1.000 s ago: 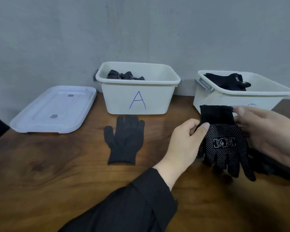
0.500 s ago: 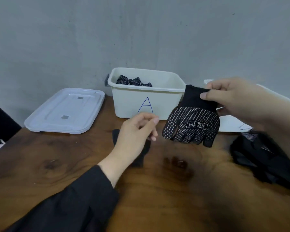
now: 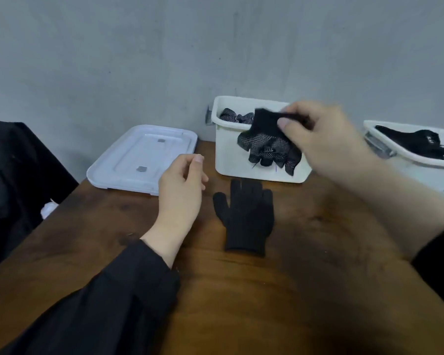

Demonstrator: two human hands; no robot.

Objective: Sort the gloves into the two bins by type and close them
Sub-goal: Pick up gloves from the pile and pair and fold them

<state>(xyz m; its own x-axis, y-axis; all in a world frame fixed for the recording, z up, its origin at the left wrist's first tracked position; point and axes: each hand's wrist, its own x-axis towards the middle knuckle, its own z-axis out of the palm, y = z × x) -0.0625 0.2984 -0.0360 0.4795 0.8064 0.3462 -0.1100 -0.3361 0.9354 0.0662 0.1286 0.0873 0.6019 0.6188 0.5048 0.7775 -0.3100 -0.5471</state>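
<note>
My right hand (image 3: 321, 139) pinches the cuff of a black dotted glove (image 3: 267, 146), which hangs over the front rim of the white bin marked A (image 3: 226, 160). More dotted gloves (image 3: 235, 116) lie inside that bin. A plain black knit glove (image 3: 246, 219) lies flat on the wooden table just in front of the bin. My left hand (image 3: 182, 190) hovers left of that glove, fingers loosely curled, holding nothing. A second white bin (image 3: 426, 160) at the right edge holds black gloves (image 3: 418, 142).
A white lid (image 3: 141, 157) lies flat on the table left of bin A, near the grey wall. A dark object (image 3: 13, 175) stands beyond the table's left edge, with a small white thing (image 3: 48, 208) beside it.
My right hand has carried the dotted glove up and left, from in front of the right bin to bin A's rim. My left hand let go of it and drew back left.
</note>
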